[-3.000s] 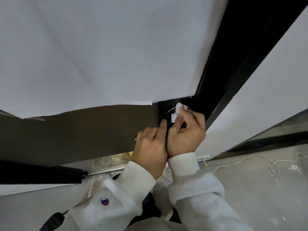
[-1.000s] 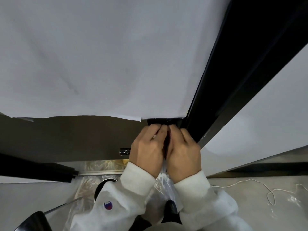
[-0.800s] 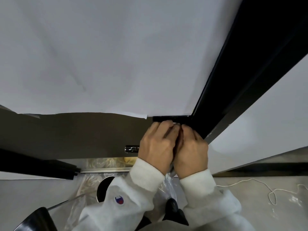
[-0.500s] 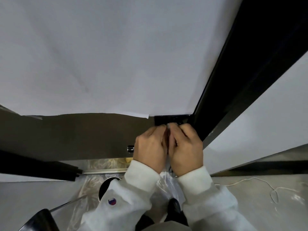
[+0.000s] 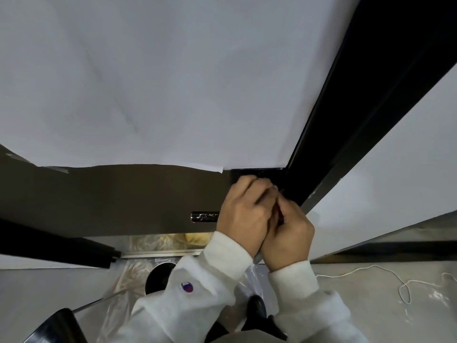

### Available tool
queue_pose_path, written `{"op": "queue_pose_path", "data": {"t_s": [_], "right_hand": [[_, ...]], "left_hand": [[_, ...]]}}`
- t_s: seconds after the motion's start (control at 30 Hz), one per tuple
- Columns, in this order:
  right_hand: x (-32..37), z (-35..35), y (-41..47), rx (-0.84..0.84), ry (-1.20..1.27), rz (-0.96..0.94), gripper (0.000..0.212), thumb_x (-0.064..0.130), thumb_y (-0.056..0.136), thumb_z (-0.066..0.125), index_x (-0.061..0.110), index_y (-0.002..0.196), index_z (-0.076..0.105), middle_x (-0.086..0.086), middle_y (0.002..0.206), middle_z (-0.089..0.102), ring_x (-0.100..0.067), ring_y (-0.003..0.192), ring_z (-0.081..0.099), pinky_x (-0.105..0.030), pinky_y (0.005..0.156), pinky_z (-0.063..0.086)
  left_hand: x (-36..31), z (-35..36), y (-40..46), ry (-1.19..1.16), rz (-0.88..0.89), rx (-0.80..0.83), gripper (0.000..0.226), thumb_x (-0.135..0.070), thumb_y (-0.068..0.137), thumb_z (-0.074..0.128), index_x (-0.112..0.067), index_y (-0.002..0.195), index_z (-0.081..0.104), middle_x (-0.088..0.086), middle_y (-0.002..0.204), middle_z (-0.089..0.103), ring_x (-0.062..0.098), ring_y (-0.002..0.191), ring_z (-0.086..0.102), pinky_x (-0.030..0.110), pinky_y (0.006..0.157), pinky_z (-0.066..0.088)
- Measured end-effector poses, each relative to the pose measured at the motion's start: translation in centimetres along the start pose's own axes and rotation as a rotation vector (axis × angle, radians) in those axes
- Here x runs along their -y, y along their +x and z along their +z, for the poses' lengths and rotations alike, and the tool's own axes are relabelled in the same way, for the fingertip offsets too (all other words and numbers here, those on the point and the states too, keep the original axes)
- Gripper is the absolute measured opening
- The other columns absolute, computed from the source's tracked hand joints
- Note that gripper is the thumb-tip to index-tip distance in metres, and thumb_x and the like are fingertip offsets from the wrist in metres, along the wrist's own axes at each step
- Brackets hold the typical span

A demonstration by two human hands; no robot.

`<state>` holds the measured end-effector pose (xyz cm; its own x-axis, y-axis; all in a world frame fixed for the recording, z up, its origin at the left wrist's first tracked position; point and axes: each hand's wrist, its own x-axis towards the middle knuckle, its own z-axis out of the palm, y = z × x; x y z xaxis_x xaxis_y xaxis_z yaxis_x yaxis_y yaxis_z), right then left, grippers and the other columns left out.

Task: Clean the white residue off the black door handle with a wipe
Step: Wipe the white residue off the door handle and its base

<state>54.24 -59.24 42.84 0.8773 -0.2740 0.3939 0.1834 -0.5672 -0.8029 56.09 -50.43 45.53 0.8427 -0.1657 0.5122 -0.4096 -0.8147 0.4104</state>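
Note:
The black door handle [image 5: 204, 216] sticks out to the left from under my left hand [image 5: 243, 214], and white residue speckles its visible end. My left hand's fingers curl over the rest of the handle, near the black lock plate [image 5: 254, 172]. My right hand [image 5: 288, 231] presses against the left one, fingers curled inward. The wipe is almost wholly hidden between the hands; only a pale sliver [image 5: 274, 187] shows at the fingertips.
White paper [image 5: 173, 82] covers the door's upper part, with the brown door face [image 5: 111, 194] below it. The black door frame [image 5: 358, 107] runs up on the right. On the floor lie crumpled plastic sheeting [image 5: 128, 276], a black chair edge [image 5: 59, 325] and a white cord [image 5: 403, 288].
Three seconds ago my right hand held the white wipe in plain sight on the lock plate. The hands have since closed together over the handle, and more of its left end shows now.

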Motion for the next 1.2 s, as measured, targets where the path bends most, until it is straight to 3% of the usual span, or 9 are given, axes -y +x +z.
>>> {"op": "queue_pose_path", "data": {"t_s": [0.1, 0.23, 0.37, 0.53, 0.67, 0.73, 0.83, 0.97, 1.2], "right_hand": [[-0.5, -0.4, -0.6, 0.040, 0.051, 0.115, 0.022, 0.021, 0.085, 0.056, 0.014, 0.096, 0.073, -0.002, 0.075, 0.069, -0.014, 0.067, 0.061, -0.025, 0.062, 0.046], [0.1, -0.6, -0.8, 0.020, 0.084, 0.054, 0.033, 0.003, 0.092, 0.060, 0.014, 0.121, 0.072, -0.002, 0.104, 0.074, -0.009, 0.092, 0.067, -0.017, 0.085, 0.050], [1.1, -0.4, 0.2, 0.019, 0.068, -0.069, 0.022, 0.006, 0.091, 0.066, 0.011, 0.110, 0.076, -0.004, 0.101, 0.073, -0.006, 0.090, 0.065, -0.008, 0.087, 0.044], [1.7, -0.5, 1.1, 0.017, 0.054, -0.016, 0.012, 0.014, 0.086, 0.076, 0.017, 0.097, 0.077, 0.002, 0.088, 0.075, -0.007, 0.077, 0.068, -0.011, 0.077, 0.050], [1.9, -0.4, 0.3, 0.012, 0.145, 0.206, 0.013, 0.024, 0.085, 0.077, 0.018, 0.097, 0.077, 0.006, 0.088, 0.076, -0.005, 0.078, 0.070, -0.027, 0.077, 0.058], [2.1, -1.2, -0.6, 0.017, 0.200, 0.333, 0.014, 0.028, 0.084, 0.078, 0.019, 0.094, 0.077, 0.008, 0.084, 0.075, -0.004, 0.077, 0.070, -0.025, 0.075, 0.058], [1.7, -3.0, -1.7, 0.027, 0.379, 0.553, 0.018, 0.035, 0.082, 0.079, 0.018, 0.078, 0.075, 0.000, 0.070, 0.073, -0.013, 0.067, 0.069, -0.026, 0.068, 0.057], [1.0, -3.0, -1.7, 0.051, 0.787, 1.063, 0.036, 0.038, 0.082, 0.075, 0.009, 0.066, 0.062, -0.012, 0.064, 0.062, -0.021, 0.057, 0.059, -0.033, 0.058, 0.053], [3.1, 0.3, 0.4, 0.269, 1.206, 1.108, 0.014, 0.018, 0.093, 0.064, 0.005, 0.091, 0.069, -0.011, 0.083, 0.073, -0.020, 0.075, 0.070, -0.037, 0.077, 0.056]], "left_hand": [[-0.5, 0.2, 0.6, -0.011, 0.084, 0.116, 0.025, -0.007, 0.089, 0.049, 0.005, 0.098, 0.070, 0.015, 0.105, 0.066, 0.030, 0.105, 0.061, 0.044, 0.086, 0.052], [-0.5, -0.6, -0.9, 0.048, -0.044, -0.029, 0.021, -0.012, 0.091, 0.058, -0.002, 0.102, 0.072, 0.009, 0.110, 0.068, 0.025, 0.105, 0.061, 0.031, 0.094, 0.050], [-0.2, -1.8, -0.6, 0.016, -0.294, -0.093, 0.028, -0.022, 0.090, 0.047, -0.005, 0.090, 0.069, 0.012, 0.084, 0.067, 0.030, 0.061, 0.064, 0.039, 0.053, 0.055], [1.0, -2.7, 0.0, -0.007, -0.314, -0.017, 0.021, -0.016, 0.085, 0.050, -0.007, 0.077, 0.066, 0.008, 0.072, 0.063, 0.028, 0.057, 0.058, 0.039, 0.052, 0.052], [0.4, -3.3, -2.1, -0.021, -0.127, -0.038, 0.029, -0.011, 0.087, 0.051, -0.009, 0.100, 0.077, 0.006, 0.103, 0.074, 0.022, 0.088, 0.071, 0.034, 0.079, 0.057], [1.3, -4.0, -3.5, 0.052, -0.122, -0.037, 0.024, -0.013, 0.088, 0.057, -0.014, 0.104, 0.076, 0.003, 0.105, 0.073, 0.021, 0.090, 0.069, 0.037, 0.078, 0.054], [2.4, -5.0, -4.5, 0.138, -0.253, -0.072, 0.017, -0.023, 0.091, 0.061, -0.018, 0.096, 0.076, -0.001, 0.098, 0.073, 0.020, 0.084, 0.067, 0.035, 0.075, 0.049], [2.2, -4.9, -4.8, 0.118, -0.307, -0.076, 0.022, -0.025, 0.093, 0.053, -0.018, 0.084, 0.072, -0.004, 0.071, 0.065, 0.019, 0.065, 0.060, 0.036, 0.075, 0.047], [2.1, -4.7, -4.8, 0.111, -0.342, -0.070, 0.022, -0.026, 0.093, 0.053, -0.018, 0.082, 0.070, -0.004, 0.066, 0.062, 0.020, 0.062, 0.055, 0.032, 0.075, 0.041]]}}
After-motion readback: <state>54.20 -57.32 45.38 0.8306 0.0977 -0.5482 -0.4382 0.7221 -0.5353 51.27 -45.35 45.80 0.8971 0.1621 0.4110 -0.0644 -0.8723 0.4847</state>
